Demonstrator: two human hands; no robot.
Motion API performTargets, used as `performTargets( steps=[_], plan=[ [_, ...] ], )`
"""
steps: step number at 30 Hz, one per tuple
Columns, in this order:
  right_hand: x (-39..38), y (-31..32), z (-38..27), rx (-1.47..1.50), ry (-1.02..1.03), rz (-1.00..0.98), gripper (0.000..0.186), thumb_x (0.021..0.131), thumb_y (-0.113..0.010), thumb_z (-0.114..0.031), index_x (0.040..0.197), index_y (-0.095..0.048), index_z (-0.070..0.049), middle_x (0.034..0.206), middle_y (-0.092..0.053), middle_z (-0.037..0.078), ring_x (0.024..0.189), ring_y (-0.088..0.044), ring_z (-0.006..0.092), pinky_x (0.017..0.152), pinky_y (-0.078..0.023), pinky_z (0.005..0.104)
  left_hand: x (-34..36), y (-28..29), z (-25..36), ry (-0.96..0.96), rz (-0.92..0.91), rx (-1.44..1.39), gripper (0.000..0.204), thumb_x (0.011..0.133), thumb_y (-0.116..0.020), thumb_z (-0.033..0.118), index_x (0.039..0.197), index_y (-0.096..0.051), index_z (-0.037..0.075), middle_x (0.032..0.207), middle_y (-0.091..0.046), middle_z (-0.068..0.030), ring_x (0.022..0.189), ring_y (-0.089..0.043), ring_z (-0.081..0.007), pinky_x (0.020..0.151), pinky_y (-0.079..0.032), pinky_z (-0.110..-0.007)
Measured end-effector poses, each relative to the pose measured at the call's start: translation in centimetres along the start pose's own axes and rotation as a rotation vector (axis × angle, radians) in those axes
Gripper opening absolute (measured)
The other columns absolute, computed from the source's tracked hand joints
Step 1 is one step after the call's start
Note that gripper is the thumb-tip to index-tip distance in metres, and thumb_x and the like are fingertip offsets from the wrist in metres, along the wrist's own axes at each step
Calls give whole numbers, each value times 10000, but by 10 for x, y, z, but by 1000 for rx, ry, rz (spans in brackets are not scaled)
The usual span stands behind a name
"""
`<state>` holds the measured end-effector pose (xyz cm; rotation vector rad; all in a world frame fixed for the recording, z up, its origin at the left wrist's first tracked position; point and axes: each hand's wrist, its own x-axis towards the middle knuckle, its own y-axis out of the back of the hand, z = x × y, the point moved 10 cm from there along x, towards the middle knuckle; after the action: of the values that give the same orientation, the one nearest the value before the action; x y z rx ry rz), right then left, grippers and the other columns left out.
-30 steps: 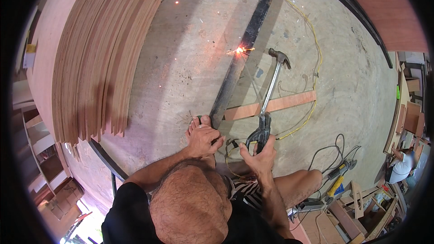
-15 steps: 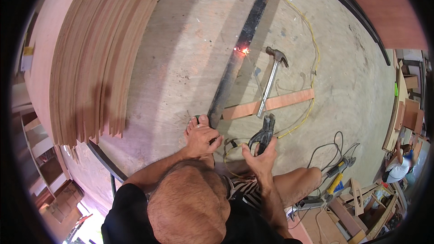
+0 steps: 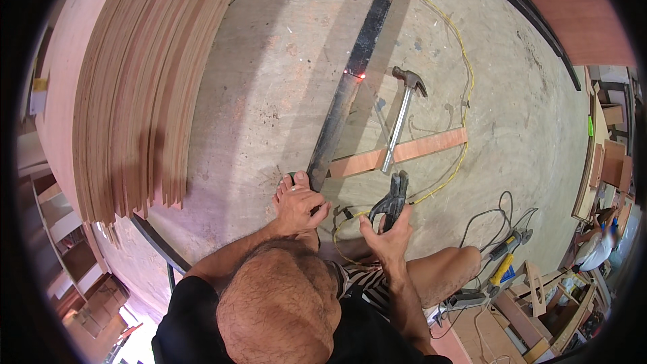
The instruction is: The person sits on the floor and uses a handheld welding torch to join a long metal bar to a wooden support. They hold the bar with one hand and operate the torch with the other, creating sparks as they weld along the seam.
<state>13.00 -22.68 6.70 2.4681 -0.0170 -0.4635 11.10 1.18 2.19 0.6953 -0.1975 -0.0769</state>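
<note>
My right hand (image 3: 389, 230) is wrapped round a black welding electrode holder (image 3: 391, 201). A thin welding rod (image 3: 383, 120) reaches from its jaws toward a seam across the black metal bar (image 3: 335, 121). At the seam a small red glowing spot (image 3: 362, 76) shows. My left hand (image 3: 300, 209) lies over my bare foot (image 3: 291, 180), near the bar's close end. Its fingers are curled in, and what they hold, if anything, is hidden. A claw hammer (image 3: 402, 116) with a silver handle lies right of the bar, across a reddish wooden strip (image 3: 431, 145).
A tall stack of wooden strips (image 3: 145, 94) stands on the left. A yellow cable (image 3: 470, 74) curves over the floor. Grinder-like power tools (image 3: 502, 266) and wooden boxes (image 3: 532, 303) sit at the lower right. Another person (image 3: 594, 251) is at the far right.
The bright sparks at the seam have died down to small red spots. My hands hold nearly the same place, and the view has shifted slightly.
</note>
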Motion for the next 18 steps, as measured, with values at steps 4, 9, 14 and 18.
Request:
performTargets(
  steps=[4,9,14,18],
  plan=[
    [0,0,-1,-10,22,-1,632,763,-984,-244,1105,-509,-5,729,-642,49,568,-597,136,533,-516,322,-2,-2,-2,7,-11,3,230,820,-847,142,698,-662,77,642,-656,-88,616,-667,-269,660,-518,-379],
    [-1,0,-2,-16,46,-5,602,779,-968,-179,1127,-507,-8,753,-644,33,593,-565,85,526,-500,281,-1,-3,-2,14,-28,12,229,823,-847,147,699,-667,79,649,-665,-91,628,-677,-268,673,-526,-377],
    [0,-1,2,14,30,3,610,774,-975,-193,1127,-513,-8,780,-664,44,609,-586,92,541,-526,284,-1,-1,-1,-6,-4,9,260,837,-860,156,682,-668,75,624,-641,-99,601,-637,-259,649,-489,-359],
    [0,-1,3,-5,-38,-19,601,772,-976,-179,1123,-519,-9,798,-673,48,627,-589,85,539,-524,285,0,0,0,-7,3,7,266,838,-861,157,679,-666,72,620,-634,-103,597,-633,-259,649,-487,-359]
  ],
)
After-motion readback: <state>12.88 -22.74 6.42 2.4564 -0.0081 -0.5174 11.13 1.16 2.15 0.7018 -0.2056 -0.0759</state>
